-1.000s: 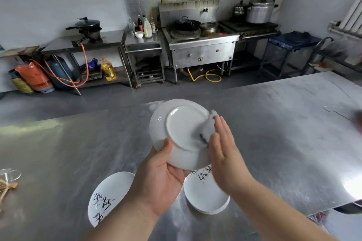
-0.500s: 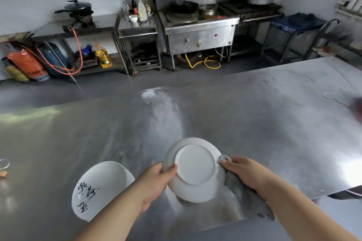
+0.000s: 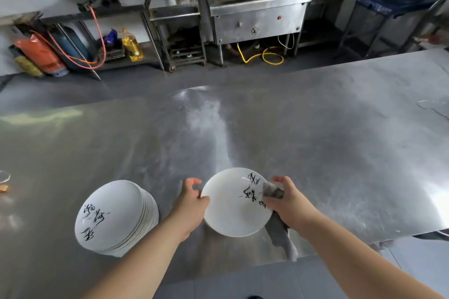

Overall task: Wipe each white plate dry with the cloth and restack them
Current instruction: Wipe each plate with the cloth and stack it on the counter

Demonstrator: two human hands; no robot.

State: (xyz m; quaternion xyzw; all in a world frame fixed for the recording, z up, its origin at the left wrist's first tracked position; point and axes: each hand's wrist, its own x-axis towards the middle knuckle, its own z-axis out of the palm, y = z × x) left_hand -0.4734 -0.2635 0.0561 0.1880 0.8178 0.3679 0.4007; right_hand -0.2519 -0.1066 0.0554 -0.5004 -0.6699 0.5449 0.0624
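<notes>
A white plate (image 3: 230,206) with black brush writing lies face up, low over the steel table (image 3: 315,153). My left hand (image 3: 190,204) grips its left rim, the thumb on the edge. At the right rim my right hand (image 3: 289,201) pinches a grey cloth (image 3: 272,190) against the plate. The cloth's tail (image 3: 279,233) hangs below onto the table. A stack of several white plates (image 3: 114,216), the top one showing writing, stands to the left. I cannot tell whether other plates lie under the held one.
The table's near edge (image 3: 243,267) runs just under my forearms. A glass rim (image 3: 3,176) shows at the far left edge. Across an aisle stand a stove (image 3: 257,7), steel shelves (image 3: 175,14) and a gas cylinder (image 3: 70,48).
The plate came down from chest height to just above the table and was turned from underside up to face up. My right hand with the cloth went from its back to its right rim.
</notes>
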